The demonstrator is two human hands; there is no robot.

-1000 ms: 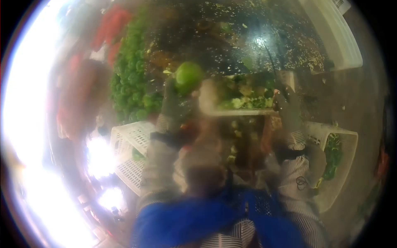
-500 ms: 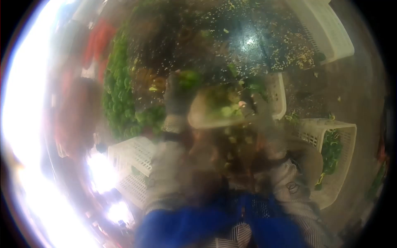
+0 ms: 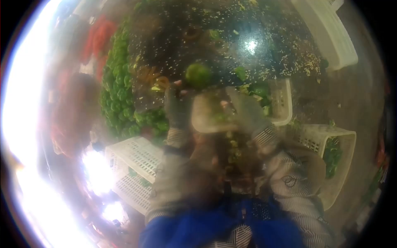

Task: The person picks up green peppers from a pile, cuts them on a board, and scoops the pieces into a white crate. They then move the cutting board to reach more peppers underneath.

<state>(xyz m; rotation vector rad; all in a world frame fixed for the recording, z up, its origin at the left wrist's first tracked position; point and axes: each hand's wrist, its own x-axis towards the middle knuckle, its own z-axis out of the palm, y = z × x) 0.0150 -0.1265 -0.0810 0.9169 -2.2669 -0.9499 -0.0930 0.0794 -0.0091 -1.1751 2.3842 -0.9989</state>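
Observation:
A round green pepper lies on the dark, wet-looking tabletop, just beyond my hands. My left hand, in a grey glove with bare fingertips, points forward beside the pepper; its fingers look stretched out, though blurred. Between my hands is a pale plastic container with blurred greenish contents. My right hand, also gloved, reaches over the container's right side, thumb apart from the extended fingers and nothing visible in it.
A heap of green peppers lines the table's left side. White crates stand at the far right, beside my right hand, lower right and lower left. Seeds litter the tabletop. A blurred person is at left.
The green pepper now shows apart from my left hand, clearer than before. My right hand, smeared earlier, has come forward over the container's right side. The view has shifted slightly.

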